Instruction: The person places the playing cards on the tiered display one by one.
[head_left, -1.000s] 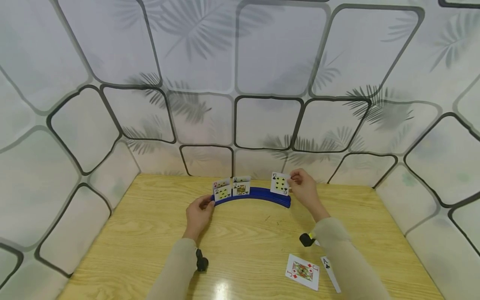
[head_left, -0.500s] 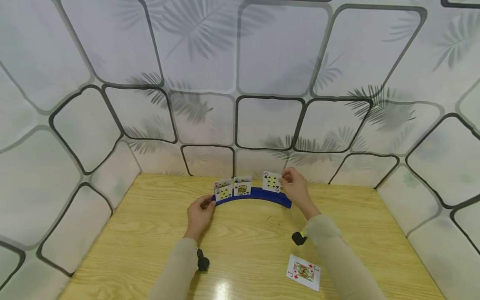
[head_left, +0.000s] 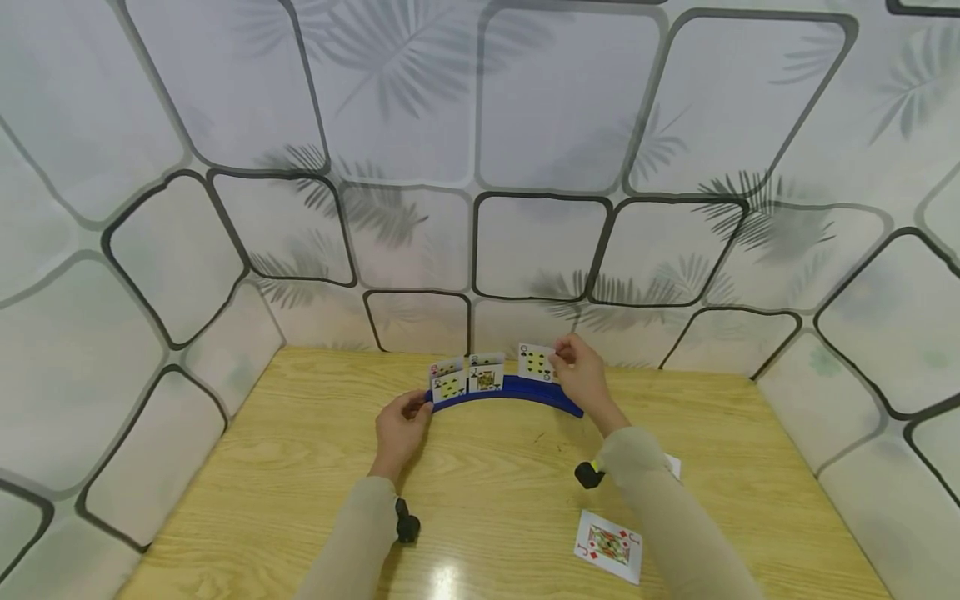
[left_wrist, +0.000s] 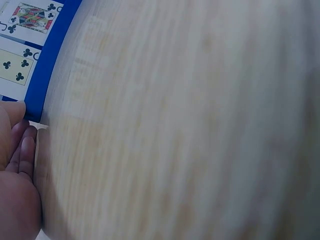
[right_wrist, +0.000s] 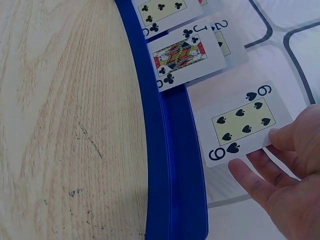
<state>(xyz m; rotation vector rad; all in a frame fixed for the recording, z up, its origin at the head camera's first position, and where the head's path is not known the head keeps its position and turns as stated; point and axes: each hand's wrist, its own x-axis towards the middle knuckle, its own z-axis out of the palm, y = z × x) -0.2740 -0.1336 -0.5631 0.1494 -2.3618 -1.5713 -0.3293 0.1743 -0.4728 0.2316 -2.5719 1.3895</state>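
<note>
A curved blue playing-card holder [head_left: 528,389] stands on the table in the head view. My left hand [head_left: 402,429] grips its left end, the thumb at the front edge. My right hand [head_left: 583,379] pinches the six of spades [right_wrist: 244,123] by its right edge, between thumb and fingers. That card is upright behind the holder's front edge, right of the jack of clubs [right_wrist: 186,56]. The jack stands in the front slot, with a two [right_wrist: 223,42] partly hidden behind it. Farther left stands a clubs number card [head_left: 449,386], a red-marked card [head_left: 444,367] peeking out behind it.
The jack of diamonds [head_left: 608,546] lies face up on the wooden table [head_left: 495,483], near the right forearm. Part of another card [head_left: 674,467] shows beside the right sleeve. A patterned wall [head_left: 536,246] rises behind the holder.
My right hand has moved left along the holder with the six of spades, nearer the jack of clubs. My left hand keeps its grip on the holder's end.
</note>
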